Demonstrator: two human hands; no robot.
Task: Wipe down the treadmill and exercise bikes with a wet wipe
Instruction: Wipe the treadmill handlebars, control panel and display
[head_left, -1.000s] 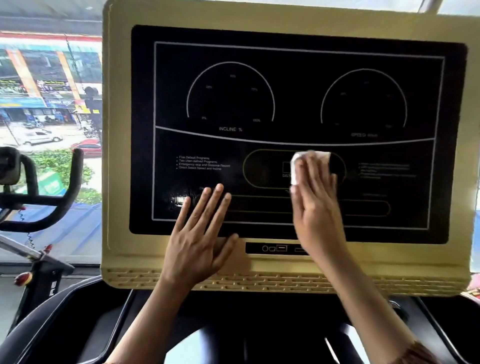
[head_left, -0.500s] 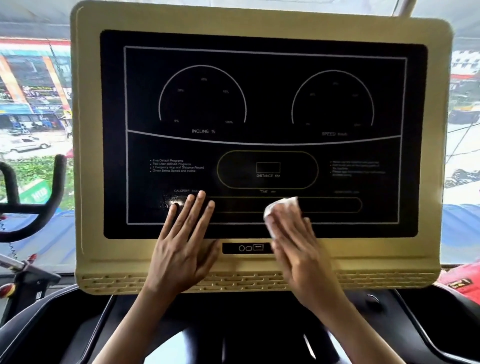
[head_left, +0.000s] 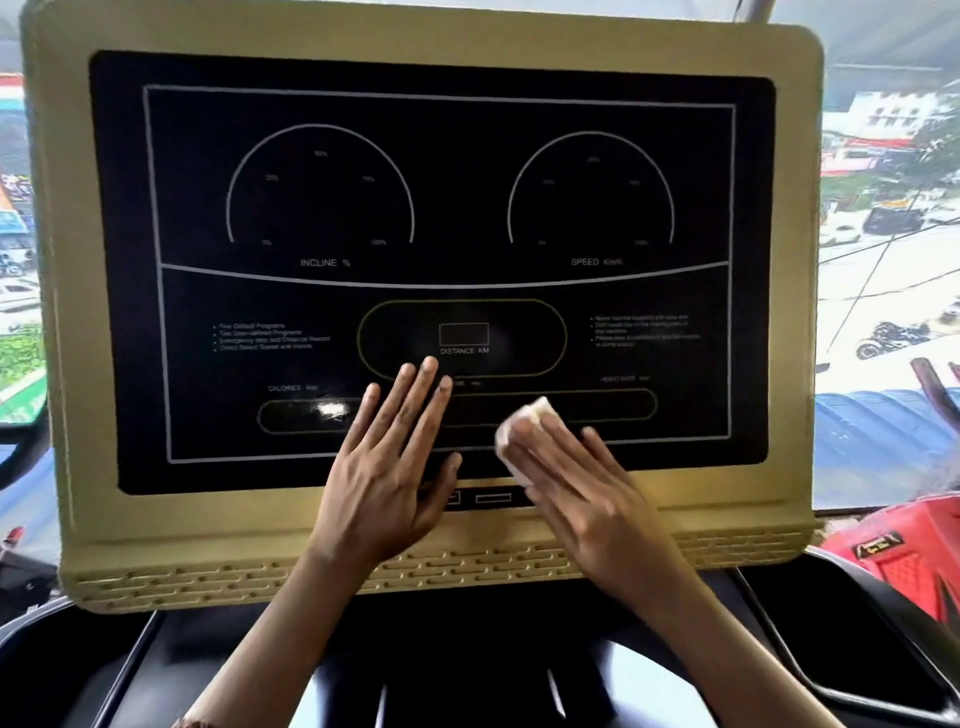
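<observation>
The treadmill console (head_left: 57, 312), a gold frame around a black display panel (head_left: 457, 208), fills the head view. My left hand (head_left: 387, 467) rests flat on the panel's lower middle, fingers straight and pointing up. My right hand (head_left: 576, 483) lies to its right, fingers straight, pressing a white wet wipe (head_left: 519, 431) against the panel's lower edge. Only the wipe's upper left part shows past my fingers.
Black treadmill handrails and a deck cover (head_left: 467, 649) lie below the console. An exercise bike handlebar (head_left: 21, 452) shows at the left edge. A red object (head_left: 904, 545) sits at the lower right. Windows behind look onto a street.
My right hand slid the wipe down from the centre oval to the panel's lower edge. The view shifted left to right, so the console sits further left. My left hand moved right along the panel.
</observation>
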